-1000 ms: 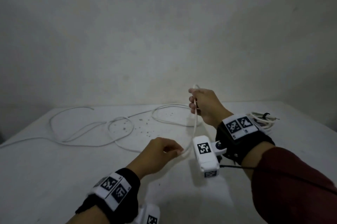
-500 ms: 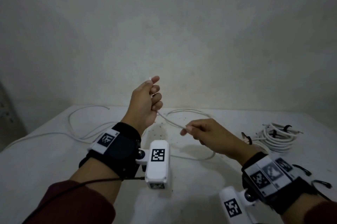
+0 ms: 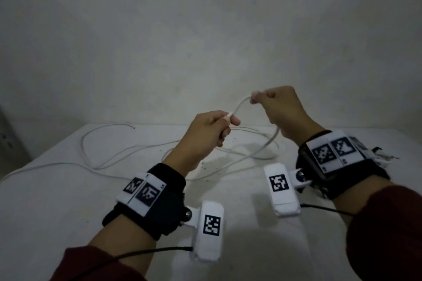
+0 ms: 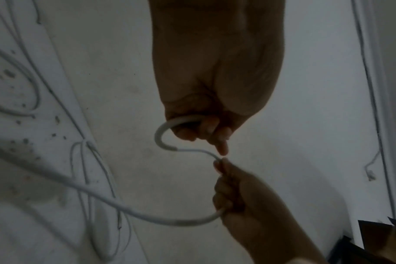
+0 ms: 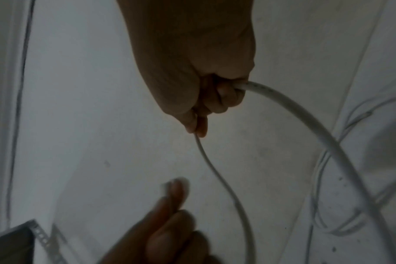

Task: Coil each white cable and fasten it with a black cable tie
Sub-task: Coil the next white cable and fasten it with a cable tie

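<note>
A long white cable (image 3: 239, 105) arcs in the air between my two hands above a white table (image 3: 57, 200). My left hand (image 3: 225, 125) grips the cable near its end, fingers curled round it (image 4: 165, 132). Higher and to the right, my right hand (image 3: 260, 97) pinches it between thumb and forefinger, the other fingers closed round it. Below the right hand (image 5: 199, 128) the cable (image 5: 305, 116) leaves the fist and drops to the table, where the rest lies in loose loops (image 3: 109, 164). No black tie shows clearly.
Behind my right wrist, at the table's right edge, a bundle of coiled white cable (image 3: 383, 157) peeks out. A plain wall rises right behind the table. Loose cable runs off the table's left edge (image 3: 13, 175).
Half a second ago my left hand was raised and my right hand lower to the right. Now the right hand is the higher one and the hands are close together, a short arc of cable between them.
</note>
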